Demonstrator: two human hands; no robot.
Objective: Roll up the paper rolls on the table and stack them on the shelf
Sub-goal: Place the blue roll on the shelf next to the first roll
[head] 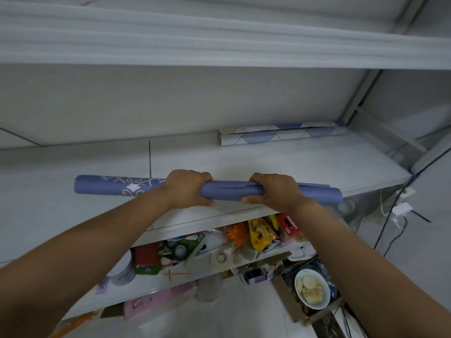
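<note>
Two-handed hold on blue paper roll (229,191), wound into a tube and lying left to right just above the near edge of the shelf (317,164). Left hand (189,187): fingers curled over the top, thumb underneath, gripping the roll left of centre. Right hand (273,191): same grip, right of centre, thumb tip visible beneath. Loose outer flap showing at the right end; winding not fully tight there.

Stored so far: patterned rolls (280,135), seemingly two, stacked one on the other at the far right of the shelf, against the back wall and well apart from the held roll.

Status, as judged: rolling of this piece finished, roll not yet set down. Resting on the board or held just clear of it: cannot tell. Remaining: carry far and right, lay beside or upon the patterned rolls, release. Worktop out of view, so count of rolls left unknown.

Below: lower shelf (146,289) crowded with packets, tape and boxes; bowl (312,289) of food at near right. Avoid dropping the roll past the near edge.
</note>
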